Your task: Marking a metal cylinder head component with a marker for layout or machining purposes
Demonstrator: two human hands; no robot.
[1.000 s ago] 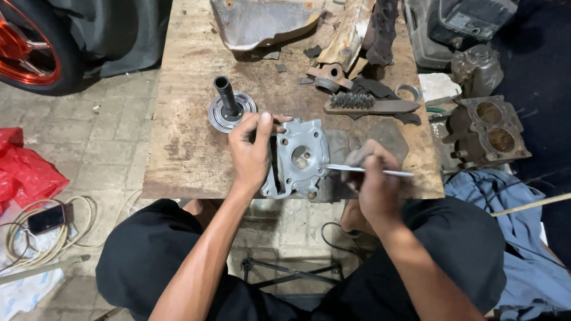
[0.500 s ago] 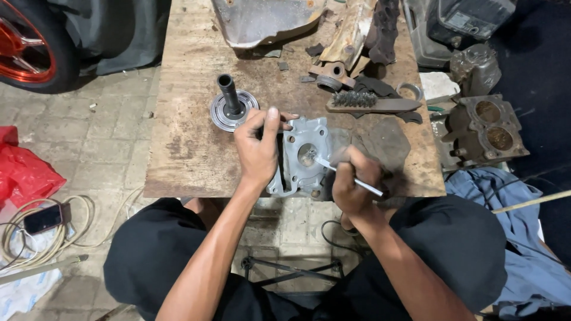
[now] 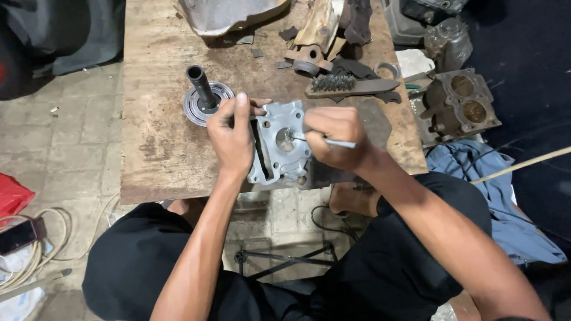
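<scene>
- Nearest us, our left hand (image 3: 233, 138) wraps over the left edge of the grey cylinder head (image 3: 279, 148), fingers curled around the casting to pin it down. The head lies flat at the near edge of the worn wooden table (image 3: 160, 148), with part of it at or just past the lip. If our grip eases, we judge the casting could tip off toward our lap.
- Our right hand (image 3: 336, 138) is closed around a thin metal tool (image 3: 324, 141), its tip inside the round chamber of the head. If we push too hard or at a slant, the tip may skid and score the soft aluminium, or jump toward our left fingers just beside it.
- Just left of our left hand stands a dark tube on a ribbed disc (image 3: 204, 98); a jerk of the elbow could knock it over.
- Farther back lies a wire brush (image 3: 351, 86) among rusty scraps, and a second engine block (image 3: 458, 107) sits to the right. Grit from these could get into the chamber.
</scene>
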